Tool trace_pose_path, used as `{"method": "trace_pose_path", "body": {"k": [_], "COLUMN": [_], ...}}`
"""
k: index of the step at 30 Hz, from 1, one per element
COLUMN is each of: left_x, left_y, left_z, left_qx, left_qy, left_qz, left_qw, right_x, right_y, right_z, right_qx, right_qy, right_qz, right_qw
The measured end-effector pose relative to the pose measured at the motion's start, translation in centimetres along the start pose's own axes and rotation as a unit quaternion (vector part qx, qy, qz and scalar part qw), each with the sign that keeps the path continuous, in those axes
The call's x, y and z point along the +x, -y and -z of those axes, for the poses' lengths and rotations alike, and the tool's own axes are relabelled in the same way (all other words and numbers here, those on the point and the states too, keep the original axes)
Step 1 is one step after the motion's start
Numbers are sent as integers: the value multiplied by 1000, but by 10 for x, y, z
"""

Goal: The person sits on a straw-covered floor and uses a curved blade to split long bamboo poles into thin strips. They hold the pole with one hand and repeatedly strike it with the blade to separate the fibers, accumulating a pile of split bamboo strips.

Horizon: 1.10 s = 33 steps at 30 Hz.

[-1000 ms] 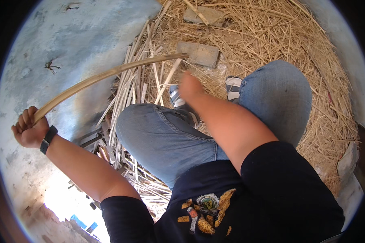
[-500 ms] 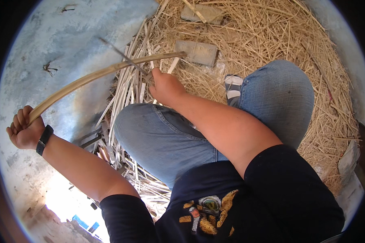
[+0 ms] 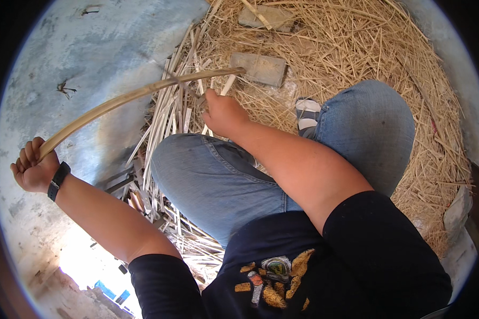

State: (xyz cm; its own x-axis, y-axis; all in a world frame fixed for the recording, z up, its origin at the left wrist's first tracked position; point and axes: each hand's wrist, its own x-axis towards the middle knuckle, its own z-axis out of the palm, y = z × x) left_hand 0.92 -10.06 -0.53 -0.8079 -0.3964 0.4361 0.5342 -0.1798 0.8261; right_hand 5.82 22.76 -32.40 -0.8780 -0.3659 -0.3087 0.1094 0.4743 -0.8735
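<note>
My left hand (image 3: 37,169), out at the far left with a black band on its wrist, is closed around the lower end of a long, curved bamboo strip (image 3: 112,102). The strip arcs up to the right, and its far end reaches a flat grey brick (image 3: 258,68). In front of my left knee, my right hand (image 3: 226,114) grips a knife (image 3: 190,91), whose handle is mostly hidden in the fist. Its thin, dark blade is smeared by motion and crosses the strip near the strip's far part; whether it touches cannot be made out.
Thin pale slats (image 3: 167,117) lie in a bundle beside my left leg. Straw-like shavings (image 3: 351,48) cover the floor ahead and to the right. Another brick (image 3: 266,18) sits farther off. A bluish wall-like surface (image 3: 106,48) stands at the left.
My right hand has shifted slightly to the right with the knife, and the blade is now more blurred. My left hand and the bamboo strip have hardly moved.
</note>
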Motion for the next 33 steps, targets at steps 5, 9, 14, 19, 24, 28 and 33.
{"method": "trace_pose_path", "body": {"k": [5, 9, 14, 19, 24, 28, 33], "left_x": [-9, -20, -13, -16, -32, -27, -24], "left_y": [8, 10, 4, 9, 14, 14, 17], "left_z": [-13, -6, 1, -11, -22, -29, -31], "left_qx": [34, 45, 40, 63, 97, 94, 126], "left_qy": [-49, -95, -81, -122, -207, -202, -231], "left_qz": [-17, -31, -27, -31, -72, -59, -75], "left_qw": [998, 994, 996, 990, 971, 973, 962], "right_x": [9, 7, 1, 3, 13, 4, 5], "right_y": [-63, -54, -13, -51, -74, -42, 5], "right_z": [-31, -28, -15, -33, -17, -27, -8], "right_qx": [55, 30, 43, 45, 15, 80, 24], "right_qy": [-80, -78, -42, -42, -64, -79, 15], "right_qz": [-81, -157, 47, -38, -221, -79, 90], "right_qw": [992, 984, 997, 997, 973, 990, 996]}}
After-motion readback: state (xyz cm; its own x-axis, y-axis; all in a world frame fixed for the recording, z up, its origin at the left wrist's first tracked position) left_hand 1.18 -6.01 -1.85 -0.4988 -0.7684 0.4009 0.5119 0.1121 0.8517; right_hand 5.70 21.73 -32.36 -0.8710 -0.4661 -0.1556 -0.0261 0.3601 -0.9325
